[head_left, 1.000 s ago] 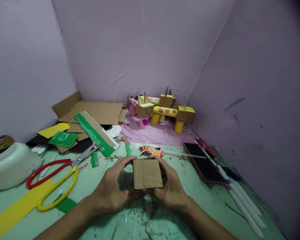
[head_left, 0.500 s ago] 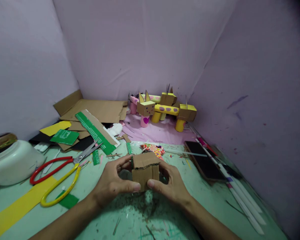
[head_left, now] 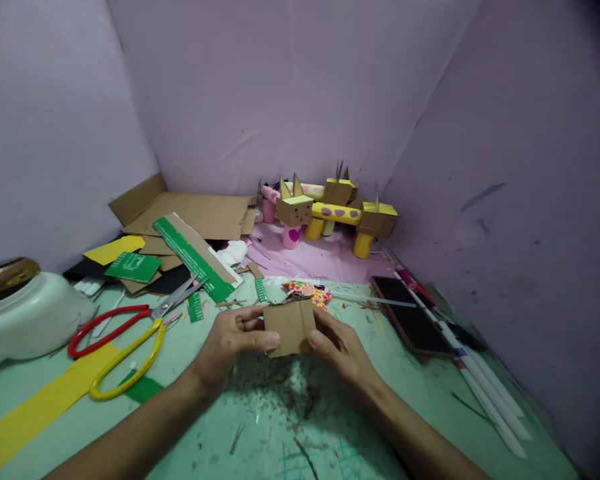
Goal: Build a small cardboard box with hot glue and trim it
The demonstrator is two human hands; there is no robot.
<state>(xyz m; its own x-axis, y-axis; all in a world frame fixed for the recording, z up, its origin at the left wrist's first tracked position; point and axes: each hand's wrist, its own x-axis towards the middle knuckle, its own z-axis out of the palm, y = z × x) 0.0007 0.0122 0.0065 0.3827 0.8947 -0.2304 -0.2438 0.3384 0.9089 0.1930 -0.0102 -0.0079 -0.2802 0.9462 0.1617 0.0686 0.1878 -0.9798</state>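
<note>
Box (head_left: 291, 328) sits pinched between our left hand (head_left: 223, 347) and right hand (head_left: 347, 350). We see scissors (head_left: 162, 310) left of the box.

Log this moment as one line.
left hand: holds box | right hand: holds box | scissors: left, blades apart | phone: right

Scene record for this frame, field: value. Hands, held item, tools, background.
Left hand: gripping left side of cardboard piece, thumb on its near face
Right hand: gripping its right side, thumb at near face's edge
Held item: small, brown, one face toward camera
Scissors: left, blades apart, red and yellow handles
Right side: dark phone, long white sticks
Background: cardboard animal figures on pink cloth
</note>
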